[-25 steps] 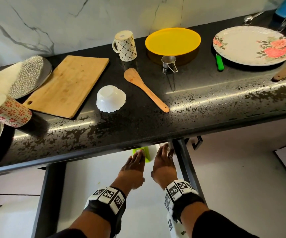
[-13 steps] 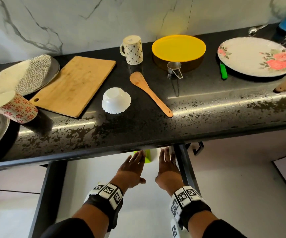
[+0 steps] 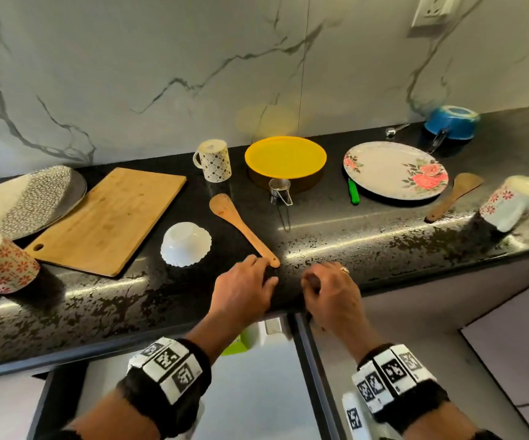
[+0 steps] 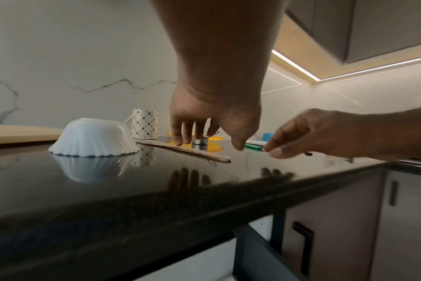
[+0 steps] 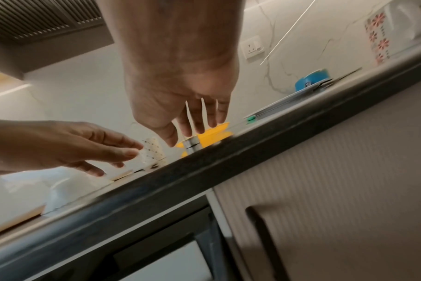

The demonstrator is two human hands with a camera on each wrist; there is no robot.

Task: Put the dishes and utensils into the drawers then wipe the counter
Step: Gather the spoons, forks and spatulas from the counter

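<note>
Both hands hang over the front edge of the black tabletop (image 3: 336,249), near its middle. The left hand (image 3: 241,287) is palm down with its fingers loosely extended and slightly apart, the fingertips (image 4: 180,140) at the handle end of the wooden spatula (image 3: 241,227); whether they touch the wood cannot be told, and nothing is gripped. The right hand (image 3: 330,290), just beside it, has its fingers hanging loosely bent and its grip holds nothing; a ring shows on one finger.

The spatula lies diagonally, blade toward the back wall, handle toward the front edge. Just left of it an upturned white bowl (image 3: 186,244) sits near the front, and beyond that a wooden cutting board (image 3: 110,220) lies flat. A patterned mug (image 3: 214,160) stands upside down toward the back edge, beside a yellow plate (image 3: 285,157) resting on a brown dish. A small steel measuring cup (image 3: 279,188) stands in front of that. Further right lie a floral plate (image 3: 393,168), a green-handled utensil (image 3: 353,192) at its left rim, a second wooden spatula (image 3: 454,196), a floral cup (image 3: 514,201) and a blue pot (image 3: 450,122) at the back. At the left end sit another floral cup (image 3: 1,262) and a grey patterned plate (image 3: 31,198). Below the front edge a drawer (image 3: 250,392) stands open
</note>
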